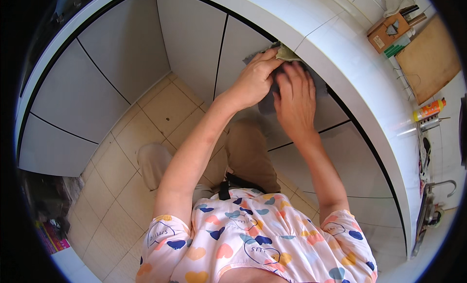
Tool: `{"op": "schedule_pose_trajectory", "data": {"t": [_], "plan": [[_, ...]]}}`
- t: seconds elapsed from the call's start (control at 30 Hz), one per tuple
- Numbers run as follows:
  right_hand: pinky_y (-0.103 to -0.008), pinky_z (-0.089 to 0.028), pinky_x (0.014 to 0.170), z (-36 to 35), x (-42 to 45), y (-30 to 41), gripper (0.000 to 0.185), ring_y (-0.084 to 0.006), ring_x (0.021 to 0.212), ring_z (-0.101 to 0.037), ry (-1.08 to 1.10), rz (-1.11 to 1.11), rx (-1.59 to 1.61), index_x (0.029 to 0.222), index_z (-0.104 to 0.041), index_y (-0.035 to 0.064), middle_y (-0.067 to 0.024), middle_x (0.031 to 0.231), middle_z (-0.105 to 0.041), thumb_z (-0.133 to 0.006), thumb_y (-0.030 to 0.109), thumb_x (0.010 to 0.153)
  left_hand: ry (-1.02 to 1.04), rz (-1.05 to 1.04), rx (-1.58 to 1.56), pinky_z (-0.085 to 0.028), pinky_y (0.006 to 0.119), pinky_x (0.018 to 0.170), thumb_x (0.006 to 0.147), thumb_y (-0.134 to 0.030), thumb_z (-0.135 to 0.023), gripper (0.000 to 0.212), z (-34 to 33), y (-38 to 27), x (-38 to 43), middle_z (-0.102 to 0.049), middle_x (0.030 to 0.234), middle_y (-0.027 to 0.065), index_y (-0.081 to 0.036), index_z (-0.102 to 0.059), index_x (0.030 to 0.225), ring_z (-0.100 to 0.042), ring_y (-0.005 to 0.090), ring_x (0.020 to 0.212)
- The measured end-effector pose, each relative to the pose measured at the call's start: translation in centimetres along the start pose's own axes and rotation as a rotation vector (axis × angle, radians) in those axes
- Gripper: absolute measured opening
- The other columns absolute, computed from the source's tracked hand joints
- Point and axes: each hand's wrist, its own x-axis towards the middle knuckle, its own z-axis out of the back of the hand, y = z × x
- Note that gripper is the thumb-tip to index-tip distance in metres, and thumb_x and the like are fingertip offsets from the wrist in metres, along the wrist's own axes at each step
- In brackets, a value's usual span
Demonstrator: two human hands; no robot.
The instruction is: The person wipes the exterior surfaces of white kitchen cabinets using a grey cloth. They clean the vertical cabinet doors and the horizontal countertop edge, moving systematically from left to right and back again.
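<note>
My left hand (258, 75) is up at the front of a grey cabinet door, just under the counter edge, with its fingers on a grey cloth (267, 105) and beside a greenish cloth or pad (288, 53). Close on its right, my right hand (296, 97) lies with its fingers stretched upward over the grey cloth, somewhat blurred. Part of the grey cloth hangs below and between the hands; more of it shows at the right, by the black strip under the counter. Whether the right fingers grip the cloth cannot be told.
The white tiled counter (328, 38) curves overhead and to the right. On it are a wooden knife block (389, 33), a cutting board (427, 60), an orange bottle (429, 109) and a tap (430, 210). Grey cabinet doors (98, 89) stand left, above a tiled floor (124, 210).
</note>
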Motion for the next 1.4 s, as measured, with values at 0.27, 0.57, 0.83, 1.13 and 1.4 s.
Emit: {"op": "schedule_pose_trajectory", "data": {"t": [0.27, 0.57, 0.83, 1.13, 1.4], "plan": [[-0.049, -0.039, 0.104, 1.2, -7.6, -5.5, 0.048, -0.0285, 0.127, -0.051, 0.1, -0.122, -0.347, 0.136, -0.057, 0.0127, -0.0061, 0.125, -0.06, -0.07, 0.024, 0.091, 0.076, 0.366, -0.315, -0.045, 0.034, 0.106, 0.097, -0.014, -0.059, 0.048, 5.4, -3.2, -6.1, -0.045, 0.155, 0.0087, -0.004, -0.052, 0.144, -0.05, 0.0228, 0.135], [-0.0558, -0.033, 0.105, 1.8, -6.0, -3.2, 0.057, -0.0359, 0.126, -0.047, 0.087, -0.249, -0.353, 0.141, -0.058, 0.0162, -0.0122, 0.122, -0.054, -0.075, 0.023, 0.087, -0.355, 1.083, -0.662, -0.049, 0.035, 0.096, 0.1, -0.03, -0.061, 0.053, 13.0, 5.4, -23.2, -0.062, 0.135, 0.0122, -0.006, -0.05, 0.145, -0.062, 0.0211, 0.118], [-0.0523, -0.033, 0.11, 0.4, -5.8, -3.6, 0.057, -0.0321, 0.128, -0.05, 0.039, -0.262, -0.413, 0.144, -0.057, 0.02, -0.0088, 0.136, -0.055, -0.073, 0.022, 0.09, -0.684, 1.155, -0.713, -0.048, 0.034, 0.097, 0.102, -0.029, -0.058, 0.042, 13.3, 7.6, -29.8, -0.066, 0.127, 0.0114, -0.007, -0.056, 0.137, -0.063, 0.0205, 0.115], [-0.0442, -0.036, 0.11, -3.9, 1.4, -0.9, 0.052, -0.0266, 0.132, -0.051, 0.036, -0.1, -0.289, 0.137, -0.057, 0.0087, -0.0082, 0.134, -0.058, -0.066, 0.008, 0.086, -0.778, 1.134, -0.698, -0.051, 0.033, 0.091, 0.103, -0.024, -0.055, 0.028, 15.3, 6.0, -31.9, -0.068, 0.121, 0.0105, -0.008, -0.061, 0.126, -0.066, 0.0192, 0.108], [-0.0423, -0.037, 0.107, -6.0, 5.3, 0.7, 0.065, -0.024, 0.134, -0.049, 0.051, -0.012, -0.284, 0.141, -0.054, 0.0095, -0.006, 0.139, -0.056, -0.072, 0.004, 0.078, -0.891, 1.129, -0.711, -0.051, 0.032, 0.086, 0.105, -0.023, -0.05, 0.02, 16.5, 4.0, -33.7, -0.07, 0.107, 0.0103, -0.008, -0.063, 0.11, -0.068, 0.019, 0.099]]}}
